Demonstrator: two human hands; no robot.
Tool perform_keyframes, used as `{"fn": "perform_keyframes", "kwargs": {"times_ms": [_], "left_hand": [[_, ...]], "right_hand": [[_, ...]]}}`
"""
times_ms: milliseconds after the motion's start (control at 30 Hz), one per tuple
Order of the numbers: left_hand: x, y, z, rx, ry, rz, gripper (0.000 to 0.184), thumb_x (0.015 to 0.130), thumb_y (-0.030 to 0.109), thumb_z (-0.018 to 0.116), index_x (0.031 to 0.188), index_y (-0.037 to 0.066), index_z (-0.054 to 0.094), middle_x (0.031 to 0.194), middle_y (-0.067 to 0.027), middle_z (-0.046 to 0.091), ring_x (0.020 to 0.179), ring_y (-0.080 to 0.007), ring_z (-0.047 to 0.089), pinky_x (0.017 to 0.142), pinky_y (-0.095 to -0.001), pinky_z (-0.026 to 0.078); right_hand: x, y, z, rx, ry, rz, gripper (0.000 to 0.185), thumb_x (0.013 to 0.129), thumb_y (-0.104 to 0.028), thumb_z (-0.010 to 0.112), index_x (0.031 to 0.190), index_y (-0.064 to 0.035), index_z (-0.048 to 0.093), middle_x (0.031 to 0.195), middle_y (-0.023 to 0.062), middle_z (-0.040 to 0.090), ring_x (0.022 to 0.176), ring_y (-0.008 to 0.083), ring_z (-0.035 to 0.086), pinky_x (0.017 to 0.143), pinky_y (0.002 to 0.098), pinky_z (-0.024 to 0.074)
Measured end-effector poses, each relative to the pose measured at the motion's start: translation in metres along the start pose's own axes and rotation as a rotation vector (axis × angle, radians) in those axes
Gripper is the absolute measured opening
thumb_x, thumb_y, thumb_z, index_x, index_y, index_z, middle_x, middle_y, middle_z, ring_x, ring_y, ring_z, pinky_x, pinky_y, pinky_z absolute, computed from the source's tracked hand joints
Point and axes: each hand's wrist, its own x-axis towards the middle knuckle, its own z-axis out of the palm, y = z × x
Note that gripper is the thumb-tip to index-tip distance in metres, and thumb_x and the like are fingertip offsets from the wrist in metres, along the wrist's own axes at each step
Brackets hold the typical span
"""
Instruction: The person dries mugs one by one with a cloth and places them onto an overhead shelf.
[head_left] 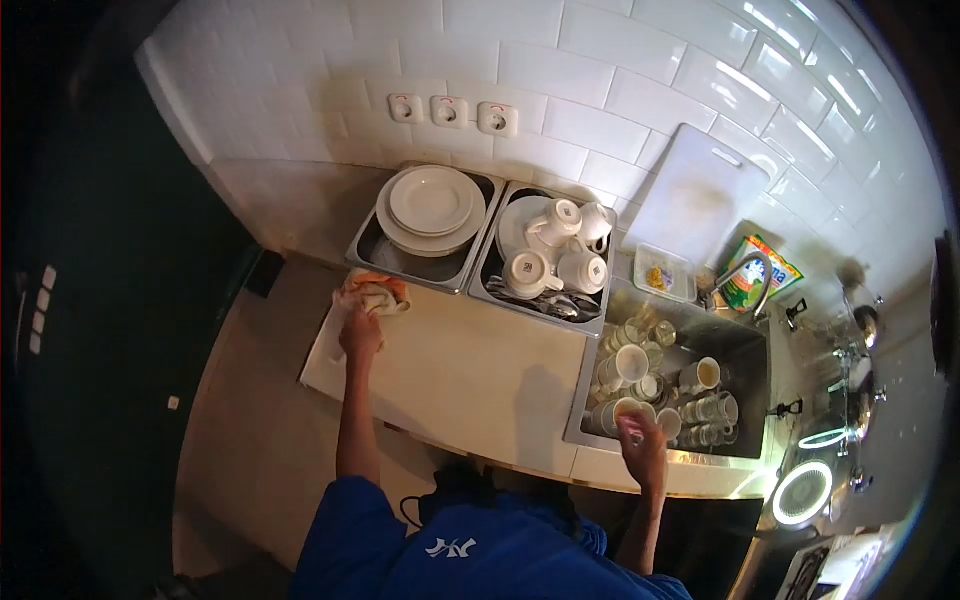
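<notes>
My left hand (359, 325) is closed on a bunched cloth (382, 293), white with orange, pressed to the left end of the pale countertop (470, 365). The cloth lies just in front of a metal tub (362, 250) with stacked white plates (432, 200). Over the near edge of the metal sink (752, 400), my right hand (645, 448) has loosely bent fingers close to a white cup (628, 408). Whether they touch the cup is hard to see. Several glasses (712, 408) and cups fill the sink.
A second metal tub (486, 290) holds upturned white mugs (528, 272), a plate and cutlery (565, 305). Behind the sink are a faucet (765, 275), a small tray (664, 274), a green pouch (750, 270) and a leaning cutting board (697, 190). Wall sockets (449, 111) sit above the tubs.
</notes>
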Motion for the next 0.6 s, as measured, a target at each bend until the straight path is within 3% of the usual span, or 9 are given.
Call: {"fn": "perform_keyframes", "kwargs": {"times_ms": [67, 100, 200, 233, 333, 400, 467, 567, 600], "left_hand": [[-0.049, 0.056, -0.038, -0.355, -0.289, 0.013, 0.037, 0.086, 0.037, 0.057, 0.098, 0.003, 0.061, 0.074, -0.0069, 0.058, 0.066, -0.0185, 0.056, 0.064, -0.0308, 0.046], [-0.017, 0.021, -0.106, -0.498, -0.302, 0.086, 0.036, 0.087, 0.036, 0.055, 0.096, 0.002, 0.061, 0.072, -0.0046, 0.057, 0.065, -0.0151, 0.055, 0.063, -0.0293, 0.046], [-0.112, 0.083, -0.123, -1.056, -0.703, 0.083, 0.036, 0.089, 0.036, 0.053, 0.095, 0.002, 0.062, 0.074, 0.0002, 0.058, 0.068, -0.0082, 0.055, 0.063, -0.0263, 0.046], [-0.135, 0.091, -0.100, -1.039, -0.736, 0.103, 0.037, 0.089, 0.036, 0.053, 0.096, 0.001, 0.062, 0.075, -0.0064, 0.062, 0.068, -0.0140, 0.057, 0.064, -0.0299, 0.047], [-0.195, 0.140, -0.133, -0.578, -0.743, 0.591, 0.037, 0.090, 0.034, 0.052, 0.101, -0.001, 0.061, 0.088, -0.0179, 0.062, 0.079, -0.0273, 0.061, 0.070, -0.0364, 0.048], [-0.206, 0.148, -0.128, -0.249, -0.673, 0.783, 0.036, 0.090, 0.032, 0.052, 0.104, 0.000, 0.060, 0.095, -0.0213, 0.060, 0.088, -0.0331, 0.061, 0.075, -0.0377, 0.048], [-0.197, 0.154, -0.128, -0.547, -0.636, 0.907, 0.033, 0.090, 0.030, 0.053, 0.102, 0.000, 0.061, 0.097, -0.0196, 0.059, 0.087, -0.0337, 0.060, 0.075, -0.0375, 0.048], [-0.176, 0.172, -0.123, -0.762, -0.651, 0.818, 0.026, 0.087, 0.025, 0.058, 0.094, 0.001, 0.064, 0.096, -0.0167, 0.059, 0.087, -0.0310, 0.060, 0.076, -0.0362, 0.048], [-0.161, 0.180, -0.120, -0.773, -0.651, 0.783, 0.025, 0.086, 0.024, 0.060, 0.095, 0.001, 0.063, 0.096, -0.0157, 0.060, 0.088, -0.0300, 0.060, 0.076, -0.0355, 0.048]], "right_hand": [[0.000, -0.017, -0.012, -0.012, -0.001, -0.031, 0.016, 0.082, -0.005, 0.061, 0.097, -0.0006, 0.061, 0.087, 0.0124, 0.067, 0.083, 0.0197, 0.066, 0.075, 0.0309, 0.0515], [0.003, -0.061, 0.070, 0.182, -0.052, -0.019, 0.017, 0.085, -0.009, 0.060, 0.099, 0.0003, 0.059, 0.090, 0.0126, 0.066, 0.086, 0.0184, 0.065, 0.077, 0.0302, 0.0505], [0.001, -0.078, 0.087, 0.580, -0.297, 0.074, 0.025, 0.091, -0.015, 0.054, 0.110, 0.0012, 0.054, 0.101, 0.0109, 0.062, 0.093, 0.0188, 0.061, 0.080, 0.0297, 0.0492], [0.002, -0.084, 0.103, 0.810, -0.379, 0.105, 0.026, 0.091, -0.017, 0.053, 0.110, 0.0009, 0.053, 0.103, 0.0097, 0.061, 0.095, 0.0189, 0.060, 0.081, 0.0301, 0.0484], [-0.005, -0.109, 0.135, 0.977, -0.295, 0.080, 0.028, 0.094, -0.022, 0.050, 0.114, -0.0030, 0.051, 0.102, 0.0081, 0.059, 0.093, 0.0191, 0.058, 0.079, 0.0315, 0.0495], [-0.003, -0.097, 0.135, 1.344, -0.346, 0.338, 0.030, 0.094, -0.027, 0.048, 0.113, -0.0042, 0.052, 0.100, 0.0082, 0.059, 0.093, 0.0190, 0.058, 0.080, 0.0320, 0.0502], [0.000, -0.063, 0.145, 1.658, -0.374, 0.542, 0.034, 0.095, -0.033, 0.043, 0.115, -0.0076, 0.051, 0.104, 0.0078, 0.059, 0.095, 0.0203, 0.058, 0.084, 0.0362, 0.0500], [-0.006, -0.030, 0.148, 2.022, -0.256, 0.471, 0.035, 0.094, -0.034, 0.044, 0.119, -0.0096, 0.048, 0.113, 0.0081, 0.056, 0.097, 0.0218, 0.058, 0.089, 0.0391, 0.0476], [-0.020, -0.007, 0.154, 2.044, -0.179, 0.235, 0.036, 0.093, -0.034, 0.045, 0.121, -0.0111, 0.047, 0.116, 0.0065, 0.056, 0.101, 0.0223, 0.057, 0.091, 0.0414, 0.0458]]}}
